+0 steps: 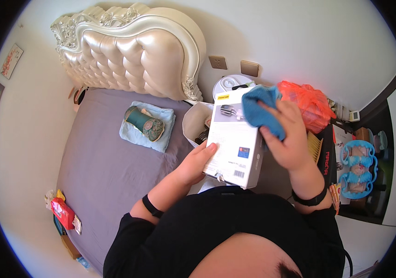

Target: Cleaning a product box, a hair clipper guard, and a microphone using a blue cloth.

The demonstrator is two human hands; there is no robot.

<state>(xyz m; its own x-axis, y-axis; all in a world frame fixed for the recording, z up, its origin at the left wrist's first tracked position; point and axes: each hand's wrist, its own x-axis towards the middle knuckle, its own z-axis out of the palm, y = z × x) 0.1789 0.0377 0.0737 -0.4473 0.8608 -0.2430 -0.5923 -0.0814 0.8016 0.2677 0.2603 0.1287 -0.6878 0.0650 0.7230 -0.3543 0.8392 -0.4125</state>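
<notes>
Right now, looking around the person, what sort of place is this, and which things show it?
Most likely a bedroom: there is a tufted, carved headboard, a bed covered in grey, and a cylindrical pillow lying on a folded checked cloth.

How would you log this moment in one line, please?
left hand: holds white rectangular cardboard box | right hand: holds crumpled blue cloth against box

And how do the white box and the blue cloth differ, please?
The white box is stiff and straight-edged; the blue cloth is bunched and soft-looking. The box carries printed pictures; the cloth looks plain. The left hand holds the box, the right hand the cloth. Both are hand-held.
</notes>
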